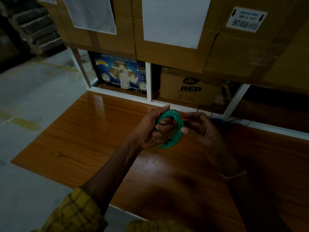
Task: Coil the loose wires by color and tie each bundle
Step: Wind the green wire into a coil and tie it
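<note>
A: From the head camera, where is the wire?

B: The green wire coil [170,129] is held up above the wooden tabletop [93,134], not resting on it. The left hand [150,129] has its fingers curled through the middle of the loops, thumb pointing up along the coil's far side, so it grips the coil.

A: And the other hand?

B: The right hand [199,129] is just beside the coil on its right. Its fingers are curled, and the fingertip nearest the coil touches the outer loops. I cannot tell whether it pinches a strand there; the light is dim.

A: Any other wires?

B: Behind the right hand, near the table's far edge, lie loose wires [234,122], dark, with blue and reddish patches. Their colours are hard to separate in the shadow.

A: What surrounds the table?

B: Large cardboard boxes [234,52] sit stacked on a white frame [148,81] behind it. Under them stand a blue adhesive tape carton [119,72] and a brown box printed "RED" [190,86]. A yellow checked sleeve [75,213] covers the left forearm, and a thread band [234,175] circles the right wrist. A grey concrete floor [33,97] lies to the left.
</note>
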`<control>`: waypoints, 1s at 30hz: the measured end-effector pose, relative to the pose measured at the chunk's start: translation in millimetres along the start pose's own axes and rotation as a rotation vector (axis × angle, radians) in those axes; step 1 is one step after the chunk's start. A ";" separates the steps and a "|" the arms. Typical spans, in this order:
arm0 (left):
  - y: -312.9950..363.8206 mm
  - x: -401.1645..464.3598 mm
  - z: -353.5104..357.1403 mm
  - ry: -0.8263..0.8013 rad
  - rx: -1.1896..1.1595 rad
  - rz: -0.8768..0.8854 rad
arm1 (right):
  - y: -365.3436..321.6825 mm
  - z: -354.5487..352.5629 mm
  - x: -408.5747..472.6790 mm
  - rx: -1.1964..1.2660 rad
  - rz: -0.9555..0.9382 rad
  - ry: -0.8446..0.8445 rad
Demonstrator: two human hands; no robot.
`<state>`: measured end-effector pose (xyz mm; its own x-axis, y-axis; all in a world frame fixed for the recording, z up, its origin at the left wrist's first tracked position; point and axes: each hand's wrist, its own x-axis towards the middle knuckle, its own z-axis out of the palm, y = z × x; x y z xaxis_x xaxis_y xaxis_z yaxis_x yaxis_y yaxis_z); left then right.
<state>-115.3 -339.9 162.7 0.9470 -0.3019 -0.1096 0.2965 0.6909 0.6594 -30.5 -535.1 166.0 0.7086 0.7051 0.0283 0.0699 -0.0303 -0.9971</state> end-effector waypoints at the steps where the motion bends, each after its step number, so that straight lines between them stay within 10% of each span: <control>1: -1.3 2.0 1.8 -0.011 0.010 -0.007 | 1.4 -2.4 -1.5 0.024 -0.003 -0.007; 30: -81.9 62.5 21.3 0.850 0.546 0.349 | 60.9 -21.4 -39.4 0.029 -0.016 0.242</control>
<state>-83.0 -429.4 117.7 0.8064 0.5587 -0.1939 0.0969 0.1987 0.9753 -39.1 -579.9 105.7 0.8556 0.5145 0.0572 0.0652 0.0025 -0.9979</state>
